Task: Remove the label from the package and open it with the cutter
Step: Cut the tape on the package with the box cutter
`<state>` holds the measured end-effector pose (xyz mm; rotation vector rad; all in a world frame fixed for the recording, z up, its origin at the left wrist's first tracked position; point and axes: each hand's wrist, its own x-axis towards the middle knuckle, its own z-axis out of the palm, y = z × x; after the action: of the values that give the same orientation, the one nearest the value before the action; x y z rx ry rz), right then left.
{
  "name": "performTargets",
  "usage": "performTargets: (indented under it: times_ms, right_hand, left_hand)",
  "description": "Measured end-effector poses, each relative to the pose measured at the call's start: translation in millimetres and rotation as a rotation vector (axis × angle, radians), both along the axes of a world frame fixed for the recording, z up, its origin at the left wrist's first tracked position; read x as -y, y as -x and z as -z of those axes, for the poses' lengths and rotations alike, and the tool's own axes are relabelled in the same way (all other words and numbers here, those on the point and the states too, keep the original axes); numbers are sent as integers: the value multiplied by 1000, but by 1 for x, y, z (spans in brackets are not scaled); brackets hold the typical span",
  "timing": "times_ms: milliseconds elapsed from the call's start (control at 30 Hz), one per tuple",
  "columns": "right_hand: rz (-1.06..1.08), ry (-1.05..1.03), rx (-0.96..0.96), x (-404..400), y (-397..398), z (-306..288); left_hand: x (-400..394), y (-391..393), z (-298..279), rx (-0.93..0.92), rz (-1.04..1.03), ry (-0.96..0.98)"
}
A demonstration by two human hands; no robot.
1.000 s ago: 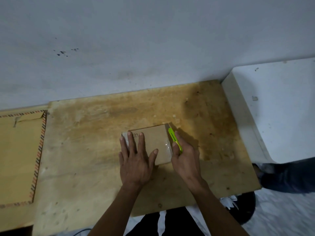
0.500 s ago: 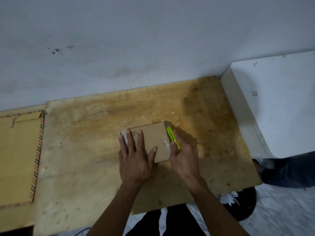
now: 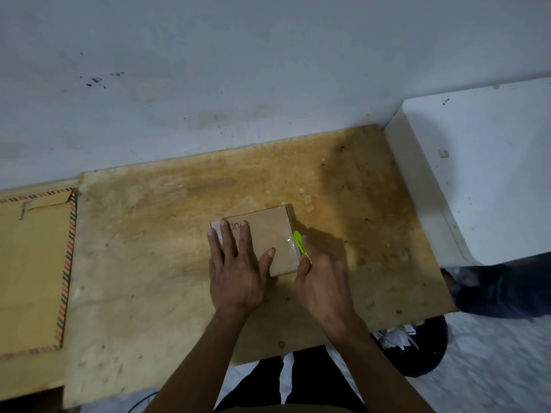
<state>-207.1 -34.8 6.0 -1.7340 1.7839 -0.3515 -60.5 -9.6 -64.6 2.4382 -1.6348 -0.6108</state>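
A small brown cardboard package [image 3: 268, 234] lies flat on the stained wooden table [image 3: 149, 248], with clear tape along its right edge. My left hand [image 3: 235, 269] rests flat on the package's left half, fingers spread, covering part of some printed letters. My right hand [image 3: 322, 281] grips a neon-green cutter [image 3: 301, 247] and holds it against the package's taped right edge. The blade itself is hidden.
A white wall runs behind the table. A white block [image 3: 477, 174] stands at the table's right end. A tan envelope with a striped border [image 3: 32, 263] lies on the left. A black bin with paper scraps [image 3: 417, 347] sits on the floor below the table's front edge.
My right hand has drawn the cutter toward me along the package's right edge. My left hand has stayed pressed on the package.
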Motion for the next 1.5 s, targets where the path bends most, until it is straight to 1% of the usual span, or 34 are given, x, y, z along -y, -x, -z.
performTargets:
  times_ms: [133, 233, 367, 533, 633, 767, 867, 1000, 1133, 1267, 1367, 1433, 1500]
  right_hand:
    - [-21, 24, -54, -7, 2, 0]
    - [-29, 11, -56, -13, 5, -2]
    - [-34, -21, -82, -27, 11, -1]
    - [13, -2, 14, -54, 22, 9]
    - [42, 1, 40, -59, 26, 11]
    - [23, 25, 66, -61, 35, 4]
    - [95, 16, 122, -61, 42, -3]
    - [292, 43, 213, -41, 52, -19]
    - [426, 39, 285, 1, 55, -12]
    - [363, 39, 302, 30, 60, 4]
    - [253, 41, 340, 47, 69, 14]
    - [230, 68, 275, 55, 73, 28]
    - [255, 104, 194, 63, 76, 49]
  left_hand:
    - [-1, 1, -2, 9, 13, 7]
    - [-1, 1, -3, 1, 4, 6]
    - [1, 1, -9, -48, -6, -30]
    - [1, 0, -10, -50, 2, -48]
    - [1, -1, -8, -61, 3, -52]
    - [0, -2, -7, -69, 8, -41]
    - [0, -3, -8, -76, 13, -48]
    - [0, -4, -9, -79, 24, -47]
    - [0, -4, -9, -89, 33, -61]
    - [0, -5, -8, -89, 37, -62]
    - [0, -6, -9, -97, 39, -57]
    - [0, -6, -11, -104, 35, -62]
    - [0, -6, -11, -115, 27, -65]
